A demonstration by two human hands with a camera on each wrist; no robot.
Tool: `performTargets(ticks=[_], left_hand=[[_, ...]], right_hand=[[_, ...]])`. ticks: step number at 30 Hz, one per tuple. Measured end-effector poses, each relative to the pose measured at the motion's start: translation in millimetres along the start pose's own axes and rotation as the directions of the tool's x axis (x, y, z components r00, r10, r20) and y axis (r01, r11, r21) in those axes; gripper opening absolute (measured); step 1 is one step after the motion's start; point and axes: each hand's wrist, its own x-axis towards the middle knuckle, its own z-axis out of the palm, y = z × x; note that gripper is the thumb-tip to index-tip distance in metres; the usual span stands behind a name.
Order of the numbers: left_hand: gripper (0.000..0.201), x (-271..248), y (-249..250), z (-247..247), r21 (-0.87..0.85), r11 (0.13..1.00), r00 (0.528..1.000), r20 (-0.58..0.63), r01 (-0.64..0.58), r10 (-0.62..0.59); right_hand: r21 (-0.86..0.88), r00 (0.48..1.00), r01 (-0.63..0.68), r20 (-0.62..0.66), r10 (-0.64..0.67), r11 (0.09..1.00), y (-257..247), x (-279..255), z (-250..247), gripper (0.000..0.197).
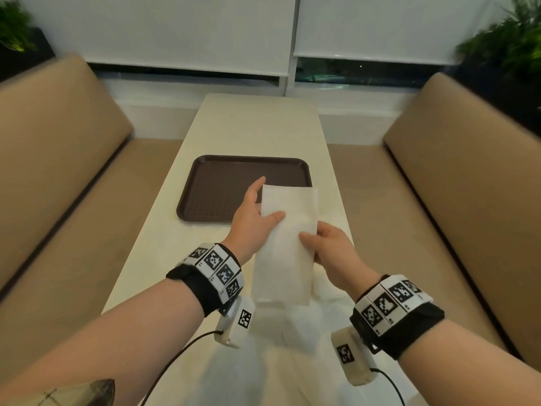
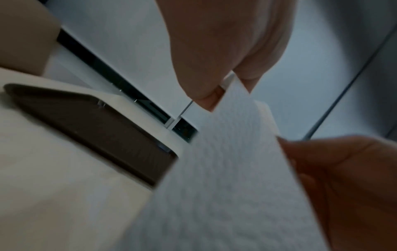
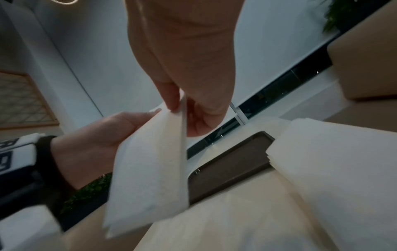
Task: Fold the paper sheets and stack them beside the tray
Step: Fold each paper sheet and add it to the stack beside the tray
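- The folded paper sheet point(image 1: 285, 244) is held in the air over the near part of the table point(image 1: 257, 127), just right of the brown tray point(image 1: 222, 183).
- The left hand point(image 1: 251, 221) pinches its left edge; the right hand point(image 1: 330, 247) pinches its right edge.
- Risk: the limp layers could slip apart and skew the fold, or the sheet could land on the tray's rim.
- The stack of folded sheets point(image 3: 322, 152) shows only in the right wrist view; the loose sheets point(image 1: 278, 361) are partly hidden by the wrists.

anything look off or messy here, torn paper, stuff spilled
Nothing stands out. The folded sheet looks untorn, held by the left hand and right hand; the tray sits square on the table.
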Motion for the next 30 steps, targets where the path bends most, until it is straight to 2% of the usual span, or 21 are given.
performTargets(ticks=[4,8,12,16,20,23,30], left_hand=[[0.098,-1.7,-10.4,18.1,-0.012,0.999,0.998,0.046,0.047,-0.047],[0.098,9.7,-26.8,50.0,0.028,0.995,0.996,0.008,0.091,-0.091],[0.094,31.4,-48.9,90.9,0.097,0.980,0.983,0.025,0.176,-0.179],[0.090,50.8,-71.3,124.8,0.205,0.957,0.976,0.031,0.205,-0.216],[0.084,62.8,-93.6,139.5,0.288,0.928,0.969,0.011,0.235,-0.248],[0.075,66.8,-103.2,142.7,0.281,0.930,0.968,0.006,0.239,-0.251],[0.066,76.5,-107.7,144.5,0.258,0.926,0.959,-0.006,0.275,-0.283]], right_hand=[[-0.042,0.989,-0.079,-0.125,0.073,0.996,15.9,1.0,-19.9,0.011],[-0.152,0.987,-0.122,-0.125,0.104,0.981,27.0,4.8,-53.4,0.013],[-0.402,0.963,-0.121,-0.268,0.010,0.908,38.8,19.2,-85.3,0.029],[-0.566,0.959,-0.132,-0.280,-0.039,0.814,55.5,46.9,-108.0,0.045],[-0.612,0.965,-0.162,-0.264,-0.007,0.774,80.8,67.1,-115.6,0.047],[-0.604,0.963,-0.189,-0.266,0.027,0.774,94.4,73.8,-116.5,0.046],[-0.519,0.947,-0.221,-0.316,0.055,0.826,104.3,77.8,-117.1,0.041]])
